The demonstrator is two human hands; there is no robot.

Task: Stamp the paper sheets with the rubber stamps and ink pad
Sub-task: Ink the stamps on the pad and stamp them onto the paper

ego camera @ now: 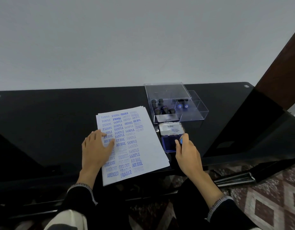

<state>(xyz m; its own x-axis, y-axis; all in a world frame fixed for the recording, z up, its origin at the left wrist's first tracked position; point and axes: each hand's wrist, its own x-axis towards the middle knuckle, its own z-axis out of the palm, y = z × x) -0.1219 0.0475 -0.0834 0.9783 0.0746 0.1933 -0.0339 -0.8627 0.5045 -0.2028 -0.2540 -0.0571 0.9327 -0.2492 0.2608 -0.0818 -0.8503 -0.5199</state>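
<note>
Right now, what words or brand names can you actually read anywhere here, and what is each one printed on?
"SAMPLE", "FRAGILE", "AIR MAIL", "AMENDED", "FAX OUT": blue stamp prints, repeated over the top paper sheet.
"EXPRESS": probably, on the same sheet; those prints are smudged.
"Artline": inside the open lid of the ink pad.
Smaller lines under "Artline": too small to read.
Label on the clear plastic stamp box: blurred, unreadable.
Rubber stamp gripped by the right hand: no readable text.

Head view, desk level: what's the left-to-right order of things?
Left hand flat on the paper sheets → right hand gripping a rubber stamp over the open ink pad.
</note>
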